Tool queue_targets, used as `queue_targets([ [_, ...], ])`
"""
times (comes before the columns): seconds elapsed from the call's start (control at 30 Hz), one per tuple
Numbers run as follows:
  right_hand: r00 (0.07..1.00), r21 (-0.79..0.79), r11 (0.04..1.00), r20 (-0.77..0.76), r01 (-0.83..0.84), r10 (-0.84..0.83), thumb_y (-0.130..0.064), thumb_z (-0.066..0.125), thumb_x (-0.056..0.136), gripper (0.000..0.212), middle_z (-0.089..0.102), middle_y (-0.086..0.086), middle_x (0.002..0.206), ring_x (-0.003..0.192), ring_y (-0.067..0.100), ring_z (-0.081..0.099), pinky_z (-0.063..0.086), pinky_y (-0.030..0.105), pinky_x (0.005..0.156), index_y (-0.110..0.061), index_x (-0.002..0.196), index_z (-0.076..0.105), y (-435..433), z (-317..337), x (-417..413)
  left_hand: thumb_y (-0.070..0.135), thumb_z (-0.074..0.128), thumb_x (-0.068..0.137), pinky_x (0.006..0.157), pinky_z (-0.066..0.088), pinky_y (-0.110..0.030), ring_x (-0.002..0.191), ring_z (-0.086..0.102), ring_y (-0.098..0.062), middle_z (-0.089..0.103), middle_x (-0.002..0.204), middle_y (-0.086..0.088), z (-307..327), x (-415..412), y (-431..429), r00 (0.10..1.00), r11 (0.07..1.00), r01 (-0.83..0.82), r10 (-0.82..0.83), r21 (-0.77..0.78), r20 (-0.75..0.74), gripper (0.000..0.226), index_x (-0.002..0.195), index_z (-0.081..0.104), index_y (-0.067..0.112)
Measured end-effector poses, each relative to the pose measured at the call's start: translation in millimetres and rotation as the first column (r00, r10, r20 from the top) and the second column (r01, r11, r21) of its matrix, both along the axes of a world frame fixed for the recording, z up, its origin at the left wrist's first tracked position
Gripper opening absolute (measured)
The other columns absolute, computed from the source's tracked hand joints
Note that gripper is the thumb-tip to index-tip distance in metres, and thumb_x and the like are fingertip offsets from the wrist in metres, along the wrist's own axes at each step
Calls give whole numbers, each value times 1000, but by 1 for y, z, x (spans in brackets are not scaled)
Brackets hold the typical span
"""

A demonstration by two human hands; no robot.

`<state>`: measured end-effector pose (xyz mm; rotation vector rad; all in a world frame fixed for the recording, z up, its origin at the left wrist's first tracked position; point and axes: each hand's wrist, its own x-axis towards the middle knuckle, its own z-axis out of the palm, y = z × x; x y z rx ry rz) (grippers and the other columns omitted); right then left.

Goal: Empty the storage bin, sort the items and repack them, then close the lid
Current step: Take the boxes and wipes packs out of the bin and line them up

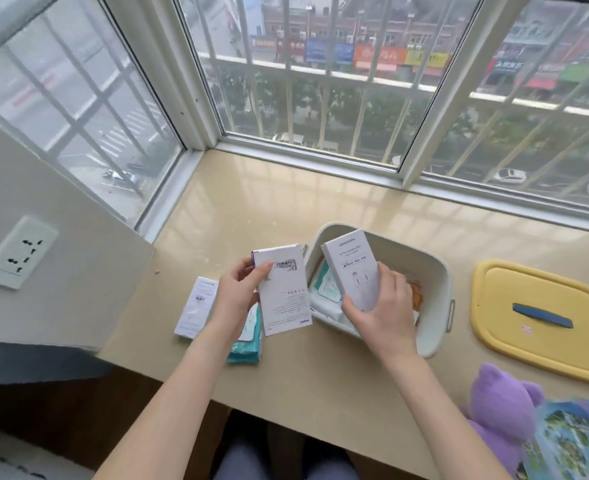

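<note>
in the head view, the left hand [237, 292] grips an upright white barcode box [282, 289], its fingers [265, 268] curled round the left edge. it is held above the worktop [251, 202], just left of the storage bin [438, 271]. the right hand [379, 306] grasps a white cable box [353, 268], thumb at the lower edge and the other fingers round the right side, tilted over the open bin. the bin stands on the worktop with a wipes pack [326, 289] and something orange inside. its yellow lid [535, 327] lies flat to the right, apart from the bin. a third white box [197, 306] lies flat at the left, beside a teal pack [248, 344] partly hidden behind the barcode box. a purple plush toy [500, 403] sits at the front right.
</note>
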<state>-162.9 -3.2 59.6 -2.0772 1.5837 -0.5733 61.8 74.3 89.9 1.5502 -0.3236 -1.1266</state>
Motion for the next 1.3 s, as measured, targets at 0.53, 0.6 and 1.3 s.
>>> queue_targets([
  [0.53, 996, 100, 991, -35, 90, -87, -56, 63, 73, 81, 49, 5, 118, 106, 23, 43, 44, 39, 91, -13, 137, 40, 63, -30, 226, 28, 68, 89, 60, 50, -29, 71, 65, -14, 70, 84, 3, -43, 262, 50, 998, 990, -21, 13, 136, 62, 16, 99, 67, 16],
  [0.6, 992, 113, 987, -52, 118, -112, -61, 59, 71, 81, 50, 4, 117, 105, 22, 45, 45, 40, 89, -14, 134, 42, 72, -38, 241, 28, 67, 89, 59, 50, -28, 70, 65, -14, 70, 85, 2, -53, 279, 56, 999, 988, -4, -4, 155, 53, 17, 101, 67, 16],
  [1.3, 967, 371, 893, -70, 254, -245, -54, 72, 71, 77, 46, 4, 116, 108, 23, 40, 36, 32, 87, -12, 130, 42, 150, -186, 345, 40, 72, 82, 86, 56, -52, 87, 71, -24, 73, 103, -3, -221, 326, 84, 999, 921, 48, -49, 386, -10, 21, 97, 74, 26],
])
